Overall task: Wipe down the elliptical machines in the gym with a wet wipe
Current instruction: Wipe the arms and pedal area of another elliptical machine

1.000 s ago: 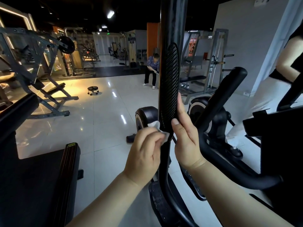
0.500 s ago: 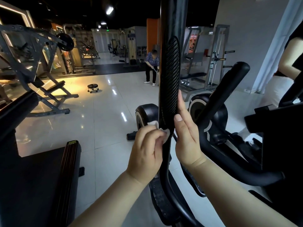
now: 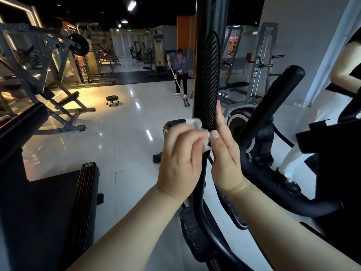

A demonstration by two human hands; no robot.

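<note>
- Tall black upright elliptical handlebar [image 3: 208, 79]: we note a long oval grip panel, matte rubber, cut with fine diagonal ribs. The tube above and below it is smooth and slightly glossy.
- Small white crumpled wet wipe [image 3: 195, 122]: soft and bunched, with no flat edge showing. It sits at the lower left edge of the ribbed panel, pressed against the bar.
- Left hand [image 3: 179, 159]: its fingers [image 3: 187, 137] are curled round the wipe and clamp it to the bar. One tuft pokes out above the knuckles and another below the fingertips, beside the right thumb.
- Right hand [image 3: 224, 153]: its fingers [image 3: 220, 118] lie straight and together along the right edge of the ribbed panel. The thumb is flat on the front, just beside the wipe. This hand holds nothing.
- Thick black padded curved side handle [image 3: 273, 106]: a rounded foam-like tube, to the right of the upright bar.
- Black oval studded foot pedal [image 3: 192, 225]: hard plastic, low behind the left forearm.
- Glossy white tiled floor [image 3: 127, 145]: we see ceiling lights mirrored in it.
- Small round black stool on castors [image 3: 112, 100]: well apart, out on the tiles.
- Person with a long-handled flat mop [image 3: 179, 69]: far behind the bar.
</note>
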